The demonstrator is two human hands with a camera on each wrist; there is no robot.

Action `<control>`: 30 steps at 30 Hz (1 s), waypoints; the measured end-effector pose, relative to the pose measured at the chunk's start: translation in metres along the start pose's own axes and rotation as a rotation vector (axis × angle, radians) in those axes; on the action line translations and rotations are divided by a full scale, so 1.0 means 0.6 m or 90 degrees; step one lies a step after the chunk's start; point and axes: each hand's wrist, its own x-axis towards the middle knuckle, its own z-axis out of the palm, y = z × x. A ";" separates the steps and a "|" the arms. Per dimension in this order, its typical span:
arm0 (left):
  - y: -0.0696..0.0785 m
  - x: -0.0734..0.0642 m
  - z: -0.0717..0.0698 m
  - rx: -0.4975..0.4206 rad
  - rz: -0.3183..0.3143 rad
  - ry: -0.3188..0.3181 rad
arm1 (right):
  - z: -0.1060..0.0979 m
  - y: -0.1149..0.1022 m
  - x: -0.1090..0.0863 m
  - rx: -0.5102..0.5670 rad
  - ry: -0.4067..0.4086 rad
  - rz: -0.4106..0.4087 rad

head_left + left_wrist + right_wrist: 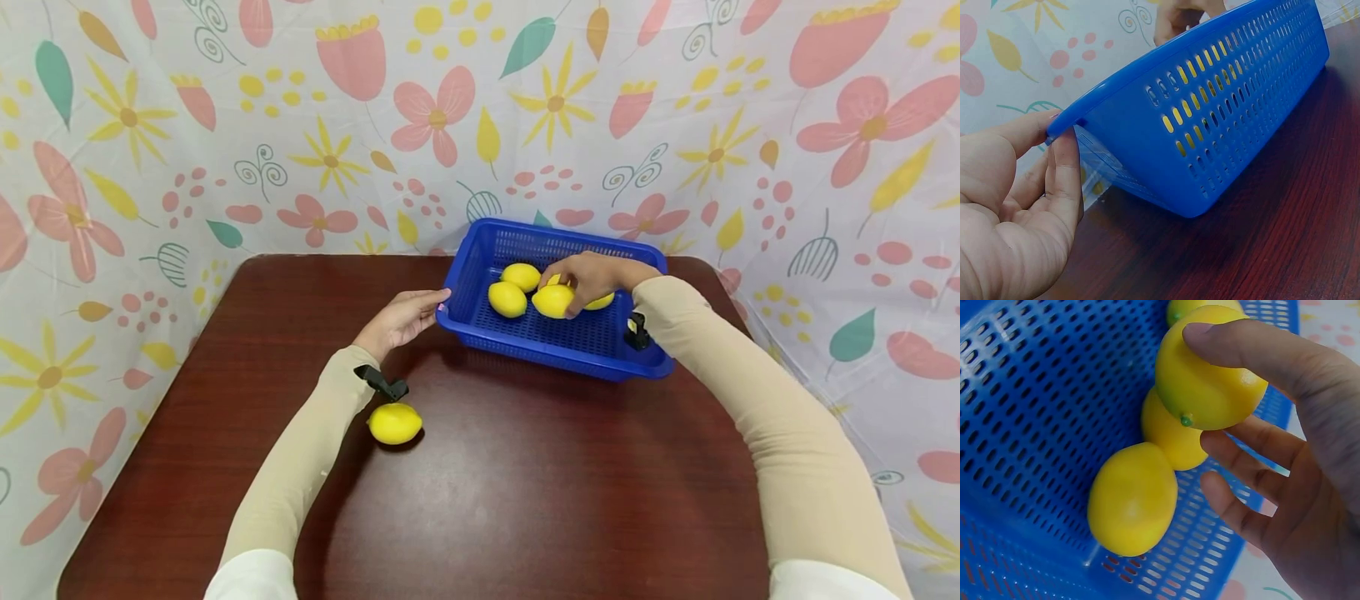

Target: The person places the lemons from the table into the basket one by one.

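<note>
A blue perforated plastic basket (pixel 540 353) stands toward the back of the table. My left hand (pixel 405 318) pinches its rim at the left corner, thumb above and fingers beneath, as the left wrist view confirms. Inside the basket, my right hand (pixel 594 277) holds a yellow lemon (pixel 1210 375) between thumb and fingers. Several other lemons lie in there: two touching lemons (pixel 507 298) to the left of that hand, others partly hidden by it. In the right wrist view, one lemon (pixel 1132 500) rests below the held one on the basket floor.
A single lemon (pixel 395 423) lies on the dark brown wooden table (pixel 525 492), just right of my left forearm. Black straps (pixel 381 382) circle both wrists. Behind the table hangs a flower-printed curtain (pixel 330 108).
</note>
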 end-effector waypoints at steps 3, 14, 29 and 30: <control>0.001 0.001 0.000 0.000 0.002 0.000 | 0.005 0.002 0.006 -0.002 -0.016 0.000; -0.001 0.002 0.000 -0.003 -0.001 0.009 | 0.021 0.001 0.023 -0.026 -0.046 0.041; -0.003 0.002 -0.001 -0.001 0.006 0.000 | 0.005 -0.010 -0.003 -0.002 0.009 0.011; -0.003 0.002 -0.001 0.001 0.008 -0.003 | 0.001 -0.012 -0.007 -0.004 0.025 0.005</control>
